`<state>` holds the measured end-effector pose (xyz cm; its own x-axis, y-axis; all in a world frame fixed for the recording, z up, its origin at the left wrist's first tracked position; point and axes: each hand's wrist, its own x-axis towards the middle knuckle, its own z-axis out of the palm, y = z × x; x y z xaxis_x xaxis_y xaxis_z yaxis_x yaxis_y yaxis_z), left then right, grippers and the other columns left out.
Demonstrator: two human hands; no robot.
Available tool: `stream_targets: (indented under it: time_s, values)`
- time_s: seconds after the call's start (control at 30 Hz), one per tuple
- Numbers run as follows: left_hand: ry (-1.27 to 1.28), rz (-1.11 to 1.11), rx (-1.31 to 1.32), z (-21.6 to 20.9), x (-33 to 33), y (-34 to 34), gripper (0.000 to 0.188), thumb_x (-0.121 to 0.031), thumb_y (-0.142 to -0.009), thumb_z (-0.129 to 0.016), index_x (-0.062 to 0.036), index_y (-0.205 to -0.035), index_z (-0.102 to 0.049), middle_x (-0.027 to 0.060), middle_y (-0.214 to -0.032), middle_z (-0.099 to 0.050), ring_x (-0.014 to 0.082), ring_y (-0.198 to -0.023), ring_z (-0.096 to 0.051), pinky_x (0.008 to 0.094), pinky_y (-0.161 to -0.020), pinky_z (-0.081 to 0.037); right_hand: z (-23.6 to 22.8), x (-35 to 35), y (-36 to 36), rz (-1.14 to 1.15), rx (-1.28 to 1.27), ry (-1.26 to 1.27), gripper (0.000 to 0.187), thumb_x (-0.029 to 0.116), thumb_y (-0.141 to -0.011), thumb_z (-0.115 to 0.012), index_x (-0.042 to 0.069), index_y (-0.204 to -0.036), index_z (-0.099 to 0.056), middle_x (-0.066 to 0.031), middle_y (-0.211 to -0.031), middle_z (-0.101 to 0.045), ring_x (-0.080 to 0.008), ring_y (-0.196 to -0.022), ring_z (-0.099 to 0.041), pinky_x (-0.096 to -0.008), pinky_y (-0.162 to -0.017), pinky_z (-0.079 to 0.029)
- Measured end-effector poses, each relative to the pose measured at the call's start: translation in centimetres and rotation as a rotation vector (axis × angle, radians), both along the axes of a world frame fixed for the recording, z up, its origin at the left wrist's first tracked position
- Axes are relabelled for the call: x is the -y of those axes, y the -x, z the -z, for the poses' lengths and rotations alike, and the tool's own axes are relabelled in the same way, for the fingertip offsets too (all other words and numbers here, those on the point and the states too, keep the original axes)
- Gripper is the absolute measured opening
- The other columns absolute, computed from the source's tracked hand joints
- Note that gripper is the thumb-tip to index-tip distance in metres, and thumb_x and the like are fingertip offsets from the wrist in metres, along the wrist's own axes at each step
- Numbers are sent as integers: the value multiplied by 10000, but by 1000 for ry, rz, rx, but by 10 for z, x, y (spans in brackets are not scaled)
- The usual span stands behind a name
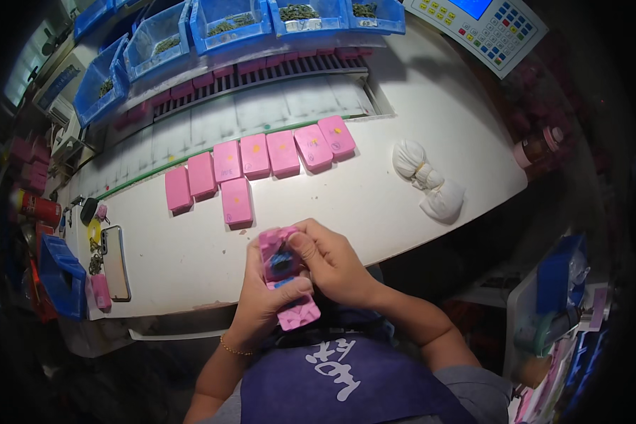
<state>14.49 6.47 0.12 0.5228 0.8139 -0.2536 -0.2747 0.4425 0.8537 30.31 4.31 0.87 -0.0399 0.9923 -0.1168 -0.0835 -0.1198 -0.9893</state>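
Note:
Close in front of me, both hands hold a pink rubber mould [300, 316] that is spread apart, with small blue pieces [282, 263] showing inside it. My left hand [256, 291] wraps round its left side, thumb pressed across the lower part. With thumb and fingers, my right hand [330, 258] grips the upper right edge. Beyond my hands a single pink mould [237, 202] lies on the table, in front of a slanting row of several closed pink moulds [255, 155]. Some of them bear handwritten marks and yellow spots.
Blue bins [231, 27] with small dark metal-looking parts line the back above a slatted rack [261, 83]. A tied white cloth bundle [425, 177] lies to the right. On the left is a phone [116, 263] beside a blue bin [63, 272]. A keypad device [482, 30] stands far right.

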Motion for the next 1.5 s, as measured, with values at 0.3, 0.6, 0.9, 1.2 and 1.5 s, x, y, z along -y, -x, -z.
stream_targets:
  time_s: [0.3, 0.6, 0.9, 1.2, 1.5]
  values:
    - [-208, 176, -255, -5, 1, 14, 438, -254, -947, -687, 8, -1257, -523, 56, -959, -637, 97, -796, -620, 250, -681, -521, 0, 1, 2, 63, -226, 39, 259, 266, -1067, -470, 21, -1026, -546, 39, -748, -525, -27, -628, -455, -201, -556, -395]
    - [-370, 104, -282, -9, -14, 16, 713, -594, -1019, -355, 48, -968, -660, 60, -698, -624, 96, -534, -577, 226, -458, -422, -14, 4, 3, 23, -61, -109, 240, 237, -1067, -463, 12, -1032, -537, -3, -728, -520, -54, -648, -474, -242, -586, -424]
    - [-245, 17, -324, -17, -18, 13, 651, -497, -1058, -346, 46, -904, -670, 82, -636, -621, 114, -477, -567, 236, -435, -428, -11, 2, 1, -7, 35, -109, 226, 215, -1045, -504, -5, -1017, -550, -92, -872, -560, -163, -753, -558, -301, -688, -457]
    - [-62, -26, -355, -22, -17, 7, 651, -511, -1042, -341, 56, -918, -636, 126, -619, -616, 168, -443, -585, 273, -402, -474, -16, 0, -16, -107, 244, -252, 184, 174, -978, -609, 5, -1050, -594, -96, -924, -553, -186, -782, -555, -307, -723, -449]
    - [-46, -39, -278, -14, -13, 4, 622, -489, -1046, -392, 56, -928, -667, 115, -715, -662, 141, -490, -605, 260, -437, -497, 5, -3, -21, -216, -64, -66, 163, 121, -975, -603, 10, -1093, -596, -65, -999, -600, -127, -842, -573, -278, -783, -468]
